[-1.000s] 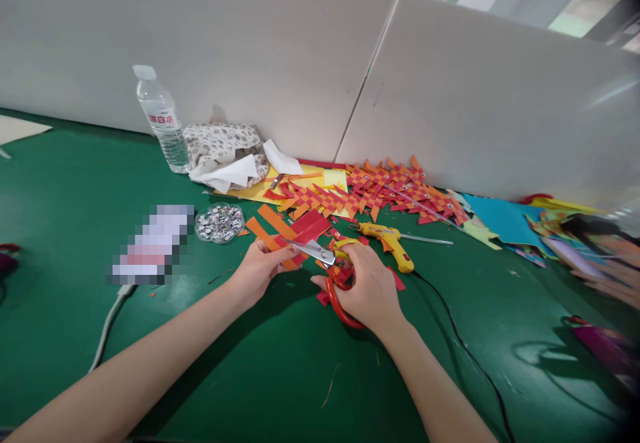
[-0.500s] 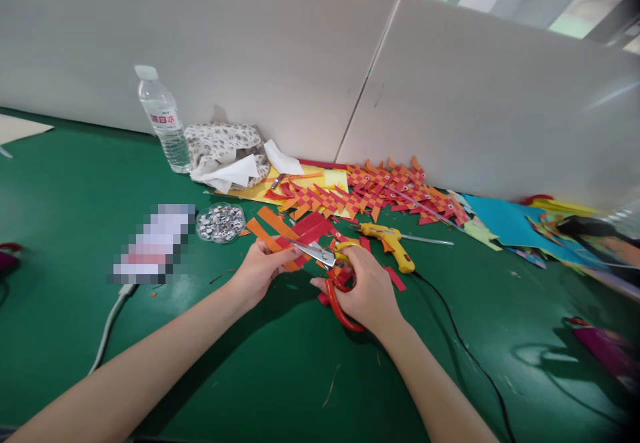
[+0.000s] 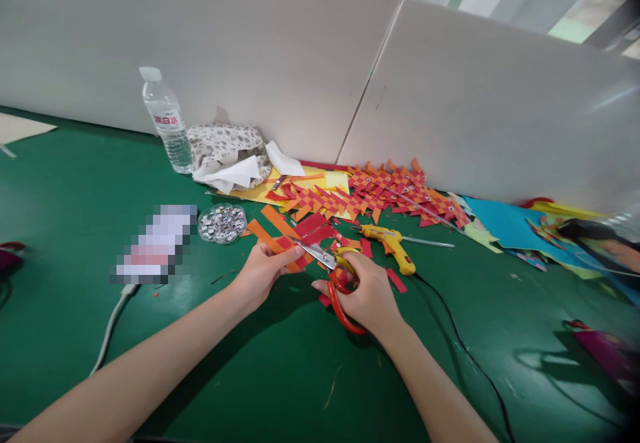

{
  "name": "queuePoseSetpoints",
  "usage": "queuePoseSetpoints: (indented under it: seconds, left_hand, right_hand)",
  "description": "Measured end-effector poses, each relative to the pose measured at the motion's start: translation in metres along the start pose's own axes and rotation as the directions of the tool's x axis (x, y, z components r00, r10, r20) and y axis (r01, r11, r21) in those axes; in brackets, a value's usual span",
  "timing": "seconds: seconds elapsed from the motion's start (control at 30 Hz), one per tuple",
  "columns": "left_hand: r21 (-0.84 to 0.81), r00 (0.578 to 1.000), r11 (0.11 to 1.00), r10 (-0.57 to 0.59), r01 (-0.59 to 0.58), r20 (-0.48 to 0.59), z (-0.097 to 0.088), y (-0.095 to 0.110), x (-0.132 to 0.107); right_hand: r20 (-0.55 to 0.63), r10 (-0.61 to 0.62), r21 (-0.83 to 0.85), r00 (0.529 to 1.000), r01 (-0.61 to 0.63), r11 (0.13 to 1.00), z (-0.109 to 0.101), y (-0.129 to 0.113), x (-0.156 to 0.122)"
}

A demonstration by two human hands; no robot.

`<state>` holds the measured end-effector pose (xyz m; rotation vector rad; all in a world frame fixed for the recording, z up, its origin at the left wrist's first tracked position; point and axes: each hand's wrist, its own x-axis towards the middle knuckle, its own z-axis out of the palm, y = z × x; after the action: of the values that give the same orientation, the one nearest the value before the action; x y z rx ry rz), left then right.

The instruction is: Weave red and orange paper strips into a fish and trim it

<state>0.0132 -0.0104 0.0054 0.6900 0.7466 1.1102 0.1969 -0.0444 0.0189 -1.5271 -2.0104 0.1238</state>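
My left hand (image 3: 263,269) pinches a piece woven from red and orange paper strips (image 3: 310,231), with loose strip ends sticking out to the upper left and right. In my right hand (image 3: 375,289) are scissors (image 3: 345,319) with red and yellow handles, my fingers in the loops. Their metal blades lie across the woven paper near my left thumb; whether the blades are parted there is hard to make out. Red paper scraps (image 3: 397,280) lie on the green table beside the scissors. Just beyond my right hand rests a yellow hot glue gun (image 3: 393,239) with a clear stick in it.
Finished woven fish (image 3: 390,189) are heaped against the grey partition (image 3: 250,43). Left of them stand a patterned tissue pouch (image 3: 227,146), a water bottle (image 3: 167,119) and a dish of googly eyes (image 3: 223,223). A blurred-out phone (image 3: 157,243) trails a cable. Blue paper (image 3: 505,219) lies right.
The scissor blades appear closer together across the woven paper. Both hands keep nearly the same place, and the view has shifted slightly. Something dark at the far right edge has moved.
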Motion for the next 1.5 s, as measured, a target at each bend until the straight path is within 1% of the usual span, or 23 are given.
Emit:
queuePoseSetpoints:
  seconds: [0.17,0.43,0.7,1.0,1.3,1.5]
  left_hand:
    - [-0.013,1.000,1.000,-0.003,0.003,-0.010,0.0012,0.0009,-0.0014]
    - [-0.008,1.000,1.000,0.010,-0.010,-0.002,0.0010,0.0006,-0.0012]
    - [-0.004,1.000,1.000,-0.007,0.007,0.000,0.0006,0.0003,-0.0001]
    - [0.005,1.000,1.000,-0.003,0.003,0.009,-0.0010,-0.0009,-0.0002]
    - [0.019,1.000,1.000,0.002,-0.002,0.002,-0.0016,-0.0017,0.0004]
    - [0.006,1.000,1.000,-0.003,0.003,0.001,-0.0011,-0.0014,0.0006]
  right_hand:
    - [-0.006,-0.006,0.021,1.000,0.006,1.000,0.0010,0.0002,-0.0005]
    - [-0.017,-0.033,0.002,0.999,0.034,0.999,-0.0017,-0.0011,-0.0004]
    - [-0.043,-0.052,0.004,0.998,0.052,0.999,-0.0002,-0.0014,0.0008]
    - [-0.046,-0.054,-0.005,0.997,0.054,0.999,0.0003,0.0009,0.0001]
    - [-0.051,-0.059,-0.079,0.997,0.055,0.995,-0.0023,0.0035,-0.0006]
    - [-0.055,-0.067,-0.089,0.996,0.062,0.994,-0.0001,0.0064,-0.0003]
